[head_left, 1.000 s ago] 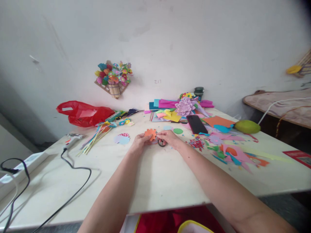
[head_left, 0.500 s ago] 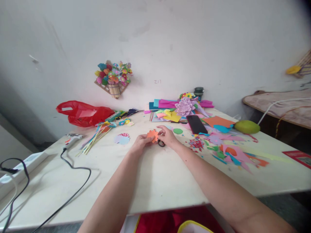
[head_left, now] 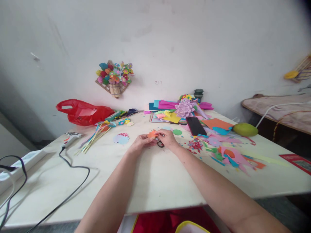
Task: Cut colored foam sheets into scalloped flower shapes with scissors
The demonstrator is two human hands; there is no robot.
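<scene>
An orange flower cut-out (head_left: 152,133) with a scalloped edge is pinched at its left side by my left hand (head_left: 141,143). My right hand (head_left: 167,138) closes its thumb and fingers on the flower's right side, partly covering it. Just below those fingers shows a black ring (head_left: 160,144), perhaps a scissors handle; the rest is hidden by the hand. A green paper disc (head_left: 177,132) lies beyond my right hand. To the left of my left hand lies a pale blue disc (head_left: 122,139) with small red bits on it.
Left: a glue gun (head_left: 72,139) with a trailing cord, thin sticks (head_left: 93,141), a red plastic bag (head_left: 85,113) and a power strip (head_left: 23,165). Right: a phone (head_left: 196,126), a pile of small red and blue bits (head_left: 195,144), coloured scraps (head_left: 236,157) and a green oval object (head_left: 245,129).
My right hand's fingers have folded in closer over the flower's right side. The flower has tilted, so less of its face shows. The view has shifted slightly.
</scene>
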